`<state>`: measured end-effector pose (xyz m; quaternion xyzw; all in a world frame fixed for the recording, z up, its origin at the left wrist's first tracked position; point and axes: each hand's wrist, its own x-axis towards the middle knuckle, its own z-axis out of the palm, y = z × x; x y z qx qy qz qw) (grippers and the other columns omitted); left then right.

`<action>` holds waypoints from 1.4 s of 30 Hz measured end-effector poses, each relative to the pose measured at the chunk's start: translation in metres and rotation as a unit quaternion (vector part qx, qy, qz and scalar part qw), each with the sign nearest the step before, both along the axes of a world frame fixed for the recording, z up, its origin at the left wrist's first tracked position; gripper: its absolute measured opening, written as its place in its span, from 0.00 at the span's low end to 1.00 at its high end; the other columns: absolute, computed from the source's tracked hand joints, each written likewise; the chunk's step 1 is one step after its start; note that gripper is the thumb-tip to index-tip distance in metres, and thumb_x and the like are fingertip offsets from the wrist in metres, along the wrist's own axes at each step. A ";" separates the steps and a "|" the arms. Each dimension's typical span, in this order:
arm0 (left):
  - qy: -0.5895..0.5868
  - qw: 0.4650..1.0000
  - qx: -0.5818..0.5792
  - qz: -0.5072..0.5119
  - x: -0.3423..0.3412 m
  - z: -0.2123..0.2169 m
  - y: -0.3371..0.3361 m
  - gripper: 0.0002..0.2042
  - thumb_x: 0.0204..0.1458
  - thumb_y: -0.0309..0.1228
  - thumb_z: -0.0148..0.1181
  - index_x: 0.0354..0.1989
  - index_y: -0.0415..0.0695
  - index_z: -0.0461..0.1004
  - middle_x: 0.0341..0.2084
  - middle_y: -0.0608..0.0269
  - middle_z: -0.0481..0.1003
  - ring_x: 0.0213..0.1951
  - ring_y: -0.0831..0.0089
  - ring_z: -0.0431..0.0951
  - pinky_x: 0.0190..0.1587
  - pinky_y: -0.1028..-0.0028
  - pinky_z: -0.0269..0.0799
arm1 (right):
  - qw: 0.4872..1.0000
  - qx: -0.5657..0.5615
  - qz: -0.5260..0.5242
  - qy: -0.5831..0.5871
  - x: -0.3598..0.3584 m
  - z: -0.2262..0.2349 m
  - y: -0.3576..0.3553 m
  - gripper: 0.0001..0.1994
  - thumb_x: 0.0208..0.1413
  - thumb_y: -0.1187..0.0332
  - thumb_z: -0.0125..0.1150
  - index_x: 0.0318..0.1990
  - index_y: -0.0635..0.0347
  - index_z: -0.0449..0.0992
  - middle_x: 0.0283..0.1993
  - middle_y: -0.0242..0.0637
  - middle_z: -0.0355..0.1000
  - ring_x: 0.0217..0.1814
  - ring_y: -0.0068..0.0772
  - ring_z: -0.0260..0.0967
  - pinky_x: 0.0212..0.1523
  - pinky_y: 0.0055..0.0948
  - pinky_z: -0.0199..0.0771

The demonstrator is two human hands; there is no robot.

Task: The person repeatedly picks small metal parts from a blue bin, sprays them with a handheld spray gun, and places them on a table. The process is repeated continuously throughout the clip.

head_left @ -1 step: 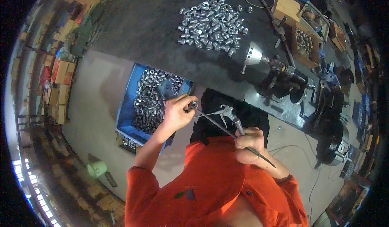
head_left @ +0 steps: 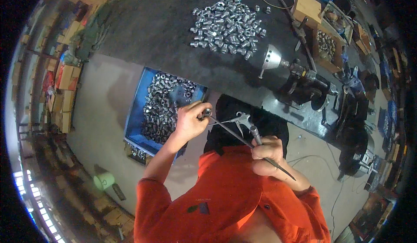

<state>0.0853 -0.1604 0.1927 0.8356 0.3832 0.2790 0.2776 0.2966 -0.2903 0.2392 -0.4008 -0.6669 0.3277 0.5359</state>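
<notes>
My left hand point(head_left: 187, 120) is closed around a small metal fitting point(head_left: 206, 112), its round end showing at the thumb and fingertips. In my right hand point(head_left: 266, 154) I grip two tools together: a silver air blow gun point(head_left: 244, 122) and a long, dark, tapered file point(head_left: 230, 131). The far end of the file reaches the fitting in my left hand; whether it enters the bore I cannot tell. The blow gun's thin nozzle points left, just below that hand. Beside my left hand stands a blue bin point(head_left: 135, 128) holding many loose metal fittings point(head_left: 158, 108).
A pile of shiny fittings point(head_left: 228, 26) lies on the dark bench point(head_left: 143, 30). Right of it, a bench-mounted device with a silver conical head point(head_left: 272, 57) juts over the surface. Farther right are a cardboard box point(head_left: 306, 9), an open box of small parts point(head_left: 329, 47) and a glove point(head_left: 356, 83).
</notes>
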 end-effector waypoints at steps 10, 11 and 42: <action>0.010 1.000 0.011 0.000 0.004 0.003 -0.006 0.11 0.30 0.20 0.61 0.26 0.42 0.74 0.17 0.62 0.69 0.14 0.72 0.66 0.18 0.74 0.61 | 0.998 -0.056 0.025 -0.015 -0.012 -0.011 0.016 0.10 0.29 0.77 0.53 0.12 0.60 0.56 0.13 0.38 0.51 0.15 0.40 0.54 0.17 0.35 0.50; 0.010 1.000 0.006 0.006 0.005 0.002 -0.008 0.10 0.30 0.20 0.62 0.26 0.41 0.74 0.17 0.62 0.69 0.14 0.72 0.66 0.18 0.74 0.61 | 0.997 -0.067 0.040 -0.012 -0.012 -0.013 0.020 0.11 0.32 0.76 0.53 0.13 0.61 0.55 0.14 0.39 0.52 0.17 0.41 0.54 0.18 0.36 0.51; 0.031 0.996 -0.053 0.063 0.026 0.022 0.083 0.13 0.40 0.33 0.64 0.33 0.39 0.75 0.20 0.55 0.75 0.23 0.69 0.76 0.28 0.72 0.70 | 0.998 0.007 -0.041 -0.055 0.003 -0.037 -0.020 0.10 0.28 0.74 0.58 0.13 0.55 0.60 0.14 0.33 0.53 0.14 0.36 0.55 0.13 0.34 0.53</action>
